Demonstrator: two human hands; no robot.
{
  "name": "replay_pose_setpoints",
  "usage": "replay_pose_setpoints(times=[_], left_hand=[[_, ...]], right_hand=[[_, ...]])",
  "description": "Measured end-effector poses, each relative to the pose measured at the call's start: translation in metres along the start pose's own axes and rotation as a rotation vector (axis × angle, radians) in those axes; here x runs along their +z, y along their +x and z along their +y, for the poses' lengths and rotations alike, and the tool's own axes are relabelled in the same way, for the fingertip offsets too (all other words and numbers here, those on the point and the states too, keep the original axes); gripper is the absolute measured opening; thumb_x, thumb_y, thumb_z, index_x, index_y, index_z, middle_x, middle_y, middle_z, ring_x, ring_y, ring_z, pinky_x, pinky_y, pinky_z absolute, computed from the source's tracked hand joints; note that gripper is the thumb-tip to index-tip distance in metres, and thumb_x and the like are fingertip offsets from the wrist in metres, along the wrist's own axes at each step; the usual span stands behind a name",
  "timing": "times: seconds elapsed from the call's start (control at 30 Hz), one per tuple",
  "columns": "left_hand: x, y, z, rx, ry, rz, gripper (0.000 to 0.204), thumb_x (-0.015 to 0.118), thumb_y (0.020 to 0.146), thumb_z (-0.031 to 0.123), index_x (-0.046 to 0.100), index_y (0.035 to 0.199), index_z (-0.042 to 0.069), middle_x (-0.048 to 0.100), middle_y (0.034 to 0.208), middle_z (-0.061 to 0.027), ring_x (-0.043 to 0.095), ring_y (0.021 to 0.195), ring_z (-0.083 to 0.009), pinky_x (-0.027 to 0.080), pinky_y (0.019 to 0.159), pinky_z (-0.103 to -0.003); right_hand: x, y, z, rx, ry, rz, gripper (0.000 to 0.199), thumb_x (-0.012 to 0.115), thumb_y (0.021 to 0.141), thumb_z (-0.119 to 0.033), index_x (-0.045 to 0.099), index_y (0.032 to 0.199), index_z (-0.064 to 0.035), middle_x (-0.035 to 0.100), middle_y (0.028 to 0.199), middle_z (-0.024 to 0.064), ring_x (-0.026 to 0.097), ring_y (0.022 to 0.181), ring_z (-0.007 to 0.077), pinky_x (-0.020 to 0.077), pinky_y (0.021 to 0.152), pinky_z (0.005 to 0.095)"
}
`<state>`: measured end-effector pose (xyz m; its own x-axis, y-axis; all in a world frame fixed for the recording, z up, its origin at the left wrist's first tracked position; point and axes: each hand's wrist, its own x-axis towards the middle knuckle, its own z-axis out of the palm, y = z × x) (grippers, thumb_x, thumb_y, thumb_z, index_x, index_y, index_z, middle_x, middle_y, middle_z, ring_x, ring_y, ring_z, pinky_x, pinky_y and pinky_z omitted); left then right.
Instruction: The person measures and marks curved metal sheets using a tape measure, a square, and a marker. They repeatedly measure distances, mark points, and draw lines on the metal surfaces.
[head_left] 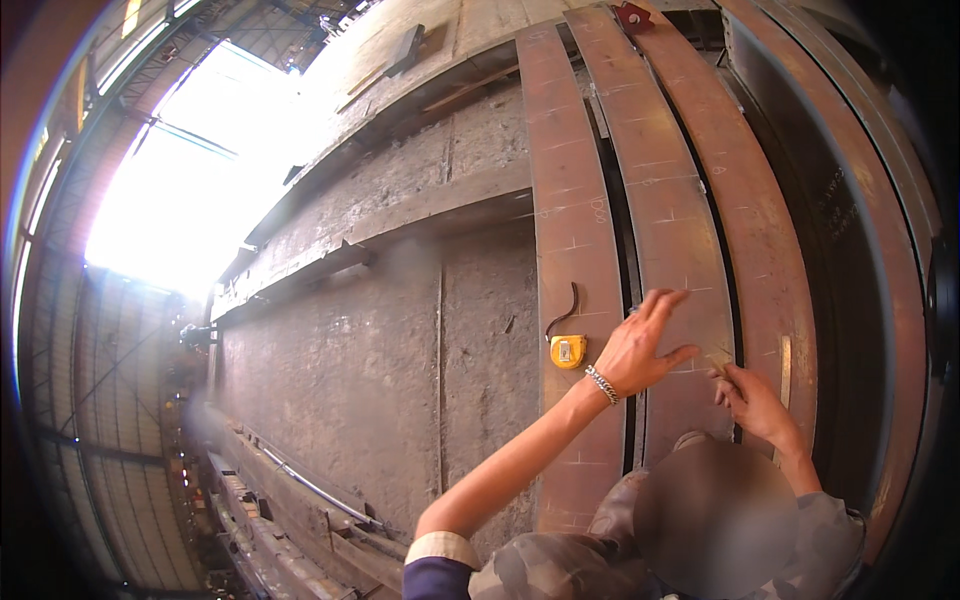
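My left hand [640,345], with a chain bracelet [601,384] at the wrist, is open over the middle steel beam [650,150], its fingers spread. Just right of it, my right hand [755,402] is closed in a pinch near the same beam's right edge. A thin, pale yellowish piece [720,360] shows at its fingertips; its kind is too small to make out. On the left beam [570,220] rests a yellow tape measure [568,351] with a dark strap [572,305]. White marks cross the beams' reddish-brown faces.
A narrow yellowish strip [786,370] lies on the right beam [750,200]. Dark gaps part the beams. A dark red piece with a hole [634,18] sits at the far end. Crosswise steel members [400,212] run left above the dirty floor [370,380]. A taller beam [830,170] stands at right.
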<state>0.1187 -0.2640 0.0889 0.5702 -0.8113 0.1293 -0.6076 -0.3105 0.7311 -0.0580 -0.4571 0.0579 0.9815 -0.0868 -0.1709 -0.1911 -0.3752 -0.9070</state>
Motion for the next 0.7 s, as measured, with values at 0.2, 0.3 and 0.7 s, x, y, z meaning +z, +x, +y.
replay_pose_setpoints(times=[0.2, 0.3, 0.7], left_hand=[[-0.014, 0.022, 0.030, 0.012, 0.055, -0.276, 0.024, 0.073, 0.089, 0.024, 0.066, 0.103, 0.006, 0.071, 0.095, -0.0152, 0.070, 0.085, -0.0384, 0.055, 0.074, -0.048], [-0.019, 0.028, 0.035, -0.035, 0.065, -0.249, 0.019, 0.073, 0.091, 0.021, 0.068, 0.097, 0.003, 0.073, 0.083, -0.0094, 0.074, 0.084, -0.0305, 0.056, 0.072, -0.041], [-0.048, 0.048, 0.010, -0.335, -0.029, -0.283, 0.025, 0.070, 0.097, 0.017, 0.069, 0.120, 0.008, 0.077, 0.103, -0.0074, 0.073, 0.084, -0.0131, 0.058, 0.072, -0.029]], right_hand=[[-0.019, 0.020, -0.033, 0.080, 0.310, -0.060, 0.020, 0.062, 0.101, -0.012, 0.055, 0.115, -0.0003, 0.071, 0.074, 0.0085, 0.063, 0.060, 0.0140, 0.0489, 0.056, 0.0276], [-0.027, 0.029, -0.034, 0.223, 0.581, 0.039, 0.021, 0.070, 0.098, -0.018, 0.059, 0.109, -0.0025, 0.071, 0.075, 0.0081, 0.058, 0.055, 0.0082, 0.0451, 0.047, 0.0233], [0.003, 0.065, 0.031, 0.114, 0.605, 0.411, 0.022, 0.060, 0.104, -0.021, 0.069, 0.107, -0.0011, 0.068, 0.078, 0.0101, 0.066, 0.073, 0.0164, 0.0506, 0.064, 0.0318]])
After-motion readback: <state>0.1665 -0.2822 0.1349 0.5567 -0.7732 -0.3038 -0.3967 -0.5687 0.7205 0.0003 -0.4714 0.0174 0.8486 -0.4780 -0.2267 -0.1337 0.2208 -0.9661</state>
